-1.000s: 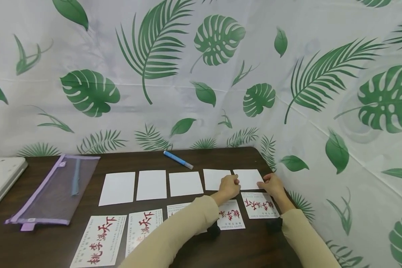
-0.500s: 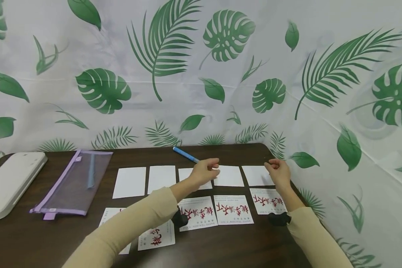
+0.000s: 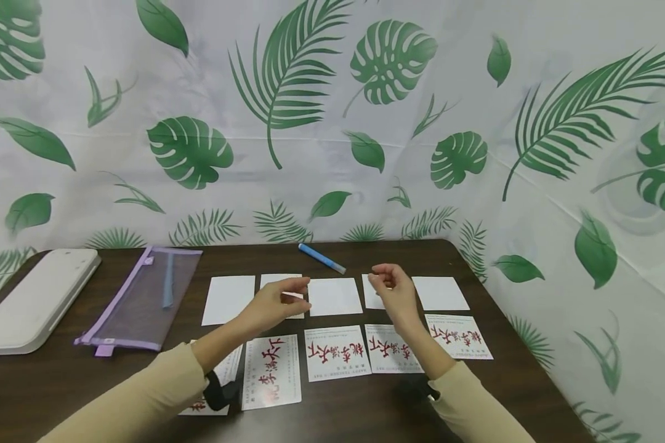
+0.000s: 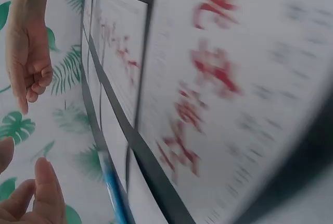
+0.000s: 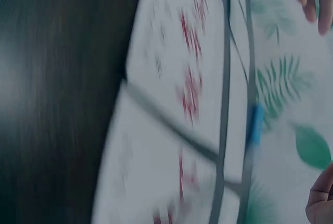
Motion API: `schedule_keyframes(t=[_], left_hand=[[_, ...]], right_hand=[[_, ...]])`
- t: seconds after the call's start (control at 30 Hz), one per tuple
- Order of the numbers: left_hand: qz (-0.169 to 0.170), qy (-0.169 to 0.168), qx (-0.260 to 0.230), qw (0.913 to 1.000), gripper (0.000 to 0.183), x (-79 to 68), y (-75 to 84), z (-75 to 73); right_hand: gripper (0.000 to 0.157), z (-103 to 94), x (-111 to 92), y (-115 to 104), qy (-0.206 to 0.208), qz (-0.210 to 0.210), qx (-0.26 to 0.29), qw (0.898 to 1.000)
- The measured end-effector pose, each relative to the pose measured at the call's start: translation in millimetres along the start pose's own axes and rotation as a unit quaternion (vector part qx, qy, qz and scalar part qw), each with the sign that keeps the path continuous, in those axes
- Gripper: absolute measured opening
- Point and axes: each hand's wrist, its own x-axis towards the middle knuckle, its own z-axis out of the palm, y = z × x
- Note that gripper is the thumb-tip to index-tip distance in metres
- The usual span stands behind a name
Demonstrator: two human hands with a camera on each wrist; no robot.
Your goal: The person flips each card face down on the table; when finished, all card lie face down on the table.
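Observation:
My left hand (image 3: 274,304) hovers over the second blank white card from the left, its fingers loosely bent around nothing. Similarly held in the air, my right hand (image 3: 396,298) partly covers the fourth blank card (image 3: 372,297). Between the two hands lies the middle blank card (image 3: 335,296). Nearer me runs a row of white cards with red characters, among them one printed card (image 3: 271,371) beside my left forearm and another (image 3: 459,336) at the far right. The left wrist view catches both hands, and no card is between their fingers.
A blue marker (image 3: 322,258) lies behind the blank cards. To the left are a purple-edged mesh pouch (image 3: 138,307) and a white flat device (image 3: 36,301). The dark table (image 3: 332,418) meets a leaf-print cloth (image 3: 310,184) at the back and right.
Both hands have lifted from the rightmost blank card and travelled left above the row. The head view has shifted, so the table appears further right. Printed cards in the middle are now uncovered.

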Motion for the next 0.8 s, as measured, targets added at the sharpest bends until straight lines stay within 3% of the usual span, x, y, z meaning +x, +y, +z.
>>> schedule_keyframes(t=[0.23, 0.47, 0.8], left_hand=[[-0.009, 0.029, 0.062, 0.9976, 0.055, -44.1, -14.0, -38.0], [-0.034, 0.04, 0.096, 0.994, 0.054, -82.3, -31.0, -69.5], [-0.072, 0.024, 0.125, 0.9893, 0.059, -114.6, -52.0, -90.2]], right_hand=[[0.02, 60.0, -31.0, -12.2, -0.091, -0.038, -0.012, 0.995], [0.022, 106.8, -52.9, -26.2, -0.171, -0.059, -0.008, 0.984], [0.021, 149.2, -75.7, -30.1, -0.248, -0.091, -0.059, 0.963]])
